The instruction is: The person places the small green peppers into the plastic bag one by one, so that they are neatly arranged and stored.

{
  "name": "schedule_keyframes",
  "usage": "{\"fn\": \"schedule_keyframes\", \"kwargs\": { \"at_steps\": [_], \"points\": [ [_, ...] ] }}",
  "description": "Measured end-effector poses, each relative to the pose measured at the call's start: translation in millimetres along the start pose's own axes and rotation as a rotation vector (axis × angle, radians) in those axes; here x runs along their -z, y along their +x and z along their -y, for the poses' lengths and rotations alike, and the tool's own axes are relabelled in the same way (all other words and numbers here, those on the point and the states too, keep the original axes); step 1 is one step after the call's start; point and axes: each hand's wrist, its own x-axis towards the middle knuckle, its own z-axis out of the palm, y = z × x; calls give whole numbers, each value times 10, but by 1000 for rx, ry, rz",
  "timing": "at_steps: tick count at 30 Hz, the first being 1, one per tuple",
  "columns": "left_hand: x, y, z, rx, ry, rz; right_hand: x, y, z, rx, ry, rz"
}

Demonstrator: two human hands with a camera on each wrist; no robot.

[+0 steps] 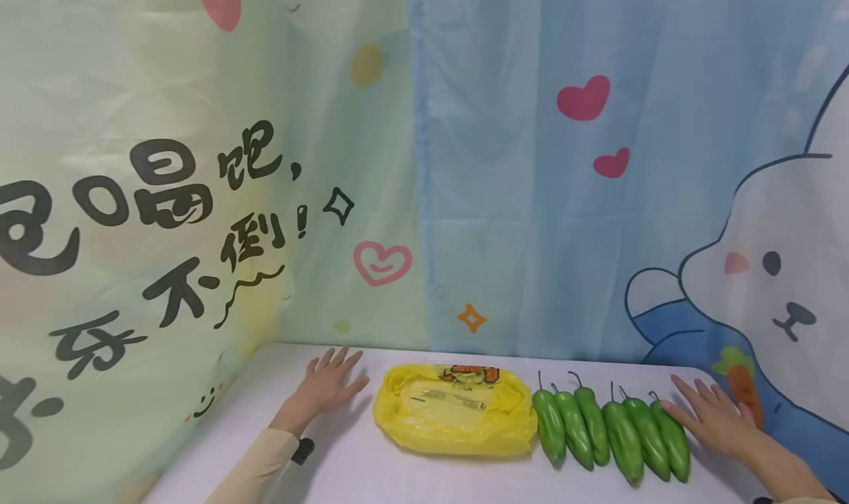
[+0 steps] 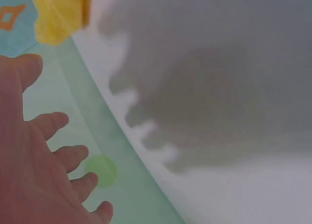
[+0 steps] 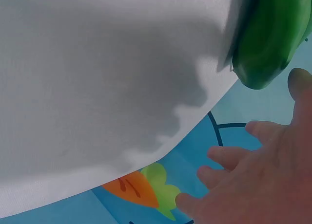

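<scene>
A yellow plastic bag (image 1: 458, 415), folded round something flat, lies on the white table. To its right, several green peppers (image 1: 620, 434) lie side by side, stems toward the back. My left hand (image 1: 326, 383) is left of the bag with fingers spread and nothing in it. In the left wrist view the bag's corner (image 2: 61, 14) shows beyond the thumb. My right hand (image 1: 716, 419), also spread and holding nothing, is beside the rightmost pepper. The right wrist view shows that pepper's rounded end (image 3: 265, 48) near the thumb.
The white table (image 1: 398, 482) ends at a printed curtain (image 1: 484, 194) close behind the bag and peppers. Another curtain side (image 1: 133, 268) with black lettering borders the left. A black band (image 1: 303, 451) is on the left wrist.
</scene>
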Motion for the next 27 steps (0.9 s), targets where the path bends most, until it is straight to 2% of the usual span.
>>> {"fn": "schedule_keyframes", "kwargs": {
  "at_steps": [10,19,27],
  "points": [
    [-10,-4,-151,-58,30,4,2,-15,29,-24,44,68],
    [-7,-20,-277,-95,53,42,-20,4,17,-44,56,79],
    [13,-72,-407,-164,20,72,-23,-3,-12,-25,66,101]
  ]
}}
